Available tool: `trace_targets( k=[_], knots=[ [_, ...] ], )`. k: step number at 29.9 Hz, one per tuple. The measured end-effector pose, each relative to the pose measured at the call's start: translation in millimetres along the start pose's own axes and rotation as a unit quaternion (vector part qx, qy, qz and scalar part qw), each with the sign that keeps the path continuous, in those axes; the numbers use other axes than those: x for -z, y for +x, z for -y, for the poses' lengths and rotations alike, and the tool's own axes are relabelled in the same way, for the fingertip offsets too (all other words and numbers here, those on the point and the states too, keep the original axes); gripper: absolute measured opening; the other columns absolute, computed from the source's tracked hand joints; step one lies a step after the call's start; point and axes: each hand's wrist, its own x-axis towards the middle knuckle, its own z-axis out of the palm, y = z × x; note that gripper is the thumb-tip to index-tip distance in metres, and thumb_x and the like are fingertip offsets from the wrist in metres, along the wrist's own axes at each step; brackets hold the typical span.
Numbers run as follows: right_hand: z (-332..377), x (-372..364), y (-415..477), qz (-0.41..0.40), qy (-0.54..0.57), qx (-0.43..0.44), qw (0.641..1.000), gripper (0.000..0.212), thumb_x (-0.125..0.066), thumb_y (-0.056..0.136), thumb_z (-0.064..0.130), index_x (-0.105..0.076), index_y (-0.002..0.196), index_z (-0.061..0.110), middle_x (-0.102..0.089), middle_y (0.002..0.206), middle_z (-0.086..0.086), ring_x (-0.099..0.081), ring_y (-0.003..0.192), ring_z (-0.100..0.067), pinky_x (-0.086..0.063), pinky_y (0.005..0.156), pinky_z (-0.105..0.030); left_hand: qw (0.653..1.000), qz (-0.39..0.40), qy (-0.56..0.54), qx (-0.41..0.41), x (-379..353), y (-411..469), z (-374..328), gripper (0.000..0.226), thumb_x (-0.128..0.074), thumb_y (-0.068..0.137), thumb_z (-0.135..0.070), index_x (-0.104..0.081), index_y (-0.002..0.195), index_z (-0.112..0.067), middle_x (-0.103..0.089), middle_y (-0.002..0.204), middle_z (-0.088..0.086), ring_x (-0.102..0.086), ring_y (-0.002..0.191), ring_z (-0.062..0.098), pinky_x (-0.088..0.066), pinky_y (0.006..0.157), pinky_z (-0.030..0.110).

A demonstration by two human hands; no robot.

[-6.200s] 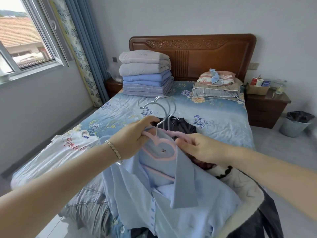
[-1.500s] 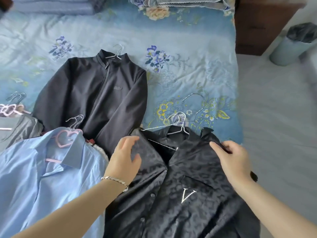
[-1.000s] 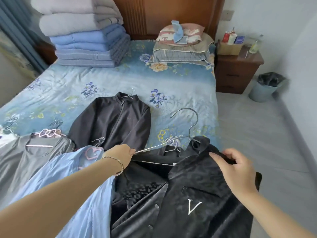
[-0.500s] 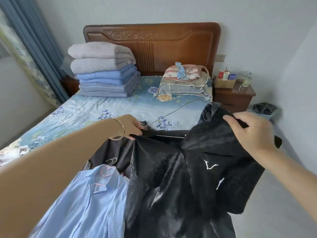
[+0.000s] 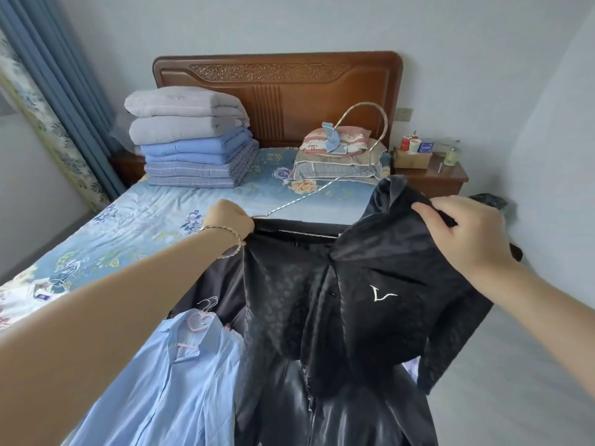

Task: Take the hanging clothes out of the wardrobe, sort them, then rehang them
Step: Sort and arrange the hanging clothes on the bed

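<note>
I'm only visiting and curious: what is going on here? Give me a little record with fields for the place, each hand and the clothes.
place: bedroom, clothes spread on a bed with a blue floral cover
left hand: grips one end of a wire hanger
right hand: pinches the collar of the black shirt
black shirt: held up between both hands, white V mark on the chest
blue shirt: lies lower left on a pink hanger
background: folded blankets stacked near the headboard

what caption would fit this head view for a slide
A person holds a black shirt above the bed, left hand gripping its wire hanger, right hand pinching the collar.
</note>
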Motion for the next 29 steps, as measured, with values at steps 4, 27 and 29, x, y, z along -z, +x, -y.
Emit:
trace_targets(
  k=[4, 27, 29],
  knots=[
    [-4.1, 3.3, 7.6, -0.025, -0.011, 0.030, 0.999, 0.047, -0.052, 0.093, 0.031, -0.066, 0.064, -0.002, -0.053, 0.047, -0.010, -0.046, 0.042, -0.023, -0.041, 0.041, -0.026, 0.983, -0.035, 0.151, -0.095, 2.2, 0.5, -19.4, 0.016, -0.047, 0.071, 0.005, -0.055, 0.061, -0.003, -0.049, 0.061, 0.012, -0.045, 0.065, 0.030, -0.031, 0.048, 0.026],
    [11.9, 1.1, -41.5, 0.017, 0.101, -0.135, 0.986, 0.044, -0.053, 0.091, 0.034, -0.072, 0.088, -0.006, -0.068, 0.085, -0.017, -0.061, 0.080, -0.023, -0.036, 0.078, -0.004, 0.954, -0.022, -0.089, -0.284, -15.7, -49.0, -42.5, 0.024, -0.048, 0.096, -0.012, -0.065, 0.088, 0.003, -0.055, 0.087, 0.005, -0.047, 0.085, 0.016, -0.029, 0.069, 0.019],
    [2.3, 4.2, -49.5, 0.056, 0.086, -0.158, 0.982, 0.055, -0.047, 0.091, 0.047, -0.072, 0.094, -0.003, -0.070, 0.093, -0.015, -0.064, 0.089, -0.030, -0.043, 0.087, -0.020, 0.953, -0.070, -0.107, -0.276, -10.6, -44.6, -32.1, 0.022, -0.049, 0.096, -0.011, -0.067, 0.089, 0.001, -0.053, 0.092, 0.003, -0.045, 0.090, 0.014, -0.032, 0.078, 0.019]
  ],
)
